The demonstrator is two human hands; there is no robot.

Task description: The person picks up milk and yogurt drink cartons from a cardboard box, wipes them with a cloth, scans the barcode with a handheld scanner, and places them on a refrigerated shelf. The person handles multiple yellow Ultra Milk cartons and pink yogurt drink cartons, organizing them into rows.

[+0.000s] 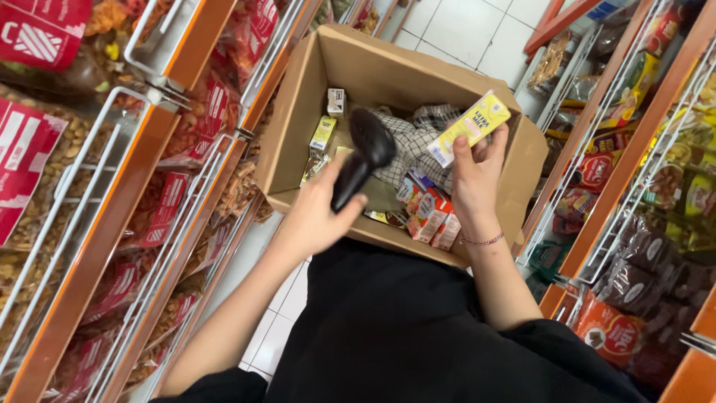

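Note:
My left hand (317,213) grips a black handheld scanner (365,153), its head pointing up over an open cardboard box (298,142). Over the right side of the box, my right hand (476,175) holds up a small yellow carton (471,127). Inside the box lie more small cartons, yellow ones (322,134) at the left and red-and-white ones (430,216) at the near right, plus a checked cloth (418,145). The box rests against my lap, above my black clothing (403,321).
Orange shelves with white wire fronts (149,186) hold bagged snacks on the left. More orange shelving (634,149) with packets and dark bags stands on the right. White floor tiles (462,30) show beyond the box and beside my left arm.

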